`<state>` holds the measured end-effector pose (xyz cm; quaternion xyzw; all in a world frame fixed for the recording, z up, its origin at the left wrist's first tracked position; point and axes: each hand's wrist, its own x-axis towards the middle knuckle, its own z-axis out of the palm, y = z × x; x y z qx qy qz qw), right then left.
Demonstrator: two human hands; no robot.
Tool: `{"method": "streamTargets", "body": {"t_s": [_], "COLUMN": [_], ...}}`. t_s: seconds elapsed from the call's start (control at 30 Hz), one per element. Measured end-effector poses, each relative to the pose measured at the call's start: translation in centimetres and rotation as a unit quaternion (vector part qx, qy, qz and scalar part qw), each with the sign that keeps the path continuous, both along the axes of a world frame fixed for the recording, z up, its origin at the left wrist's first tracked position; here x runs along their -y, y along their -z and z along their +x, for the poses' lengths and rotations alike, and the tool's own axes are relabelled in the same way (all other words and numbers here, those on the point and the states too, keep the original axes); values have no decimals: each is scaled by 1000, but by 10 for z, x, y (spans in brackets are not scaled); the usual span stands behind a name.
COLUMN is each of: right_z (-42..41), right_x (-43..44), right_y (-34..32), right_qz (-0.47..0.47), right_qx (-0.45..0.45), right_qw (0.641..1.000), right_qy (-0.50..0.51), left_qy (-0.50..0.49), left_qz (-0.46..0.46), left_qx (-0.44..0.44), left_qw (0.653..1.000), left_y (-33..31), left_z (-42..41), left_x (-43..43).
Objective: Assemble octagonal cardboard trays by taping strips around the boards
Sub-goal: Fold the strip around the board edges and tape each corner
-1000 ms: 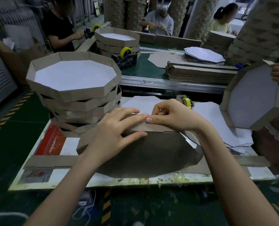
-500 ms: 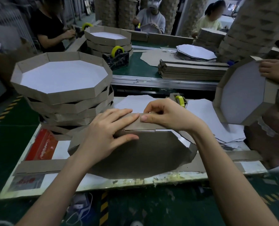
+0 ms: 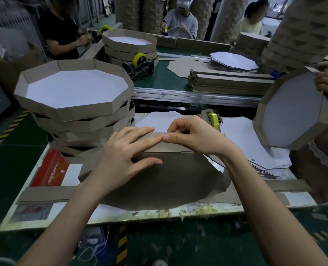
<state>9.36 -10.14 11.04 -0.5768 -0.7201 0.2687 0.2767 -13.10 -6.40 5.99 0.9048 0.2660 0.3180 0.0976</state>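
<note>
Step in hand, as I read it: seating the strip on the far edge of the board and fixing the joint there. The board is brown side up and tilted, with its near edge low by the front of the surface and its far edge raised under my hands. The strip is also folded round the left and right sides.

To do it well:
- get the strip's fold line flush on the board edge, no gap, before pressing anything down
- rub outward from the joint so the tape lies without wrinkles
- brace the board face so it can't slide while I press
- the tape dispenser sits just behind my right hand, so the next piece is an easy reach

Left fingers: straight, slightly spread, lying flat along the top of the strip, with the tips meeting my right thumb. The left thumb presses on the board face below. They are pressing, not gripping.

Right fingers: curled in, thumb and forefinger pinching the strip's top edge at the joint. I can't tell whether there is clear tape between them.

Risk: if the strip skews at a corner, the wall won't nest like the finished trays stacked on the left of the surface.

A spare strip lies along the near side, partly under the board.
</note>
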Motion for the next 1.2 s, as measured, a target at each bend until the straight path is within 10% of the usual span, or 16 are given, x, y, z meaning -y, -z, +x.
{"method": "streamTargets", "body": {"t_s": [1.2], "right_z": [-3], "right_x": [-5], "right_y": [2], "right_qz": [-17], "right_qx": [-5], "right_qw": [1000], "right_qy": [17], "left_qy": [-1], "left_qz": [-6], "left_qx": [22], "left_qw": [1000], "left_y": [4], "left_z": [-2], "left_x": [-9]}}
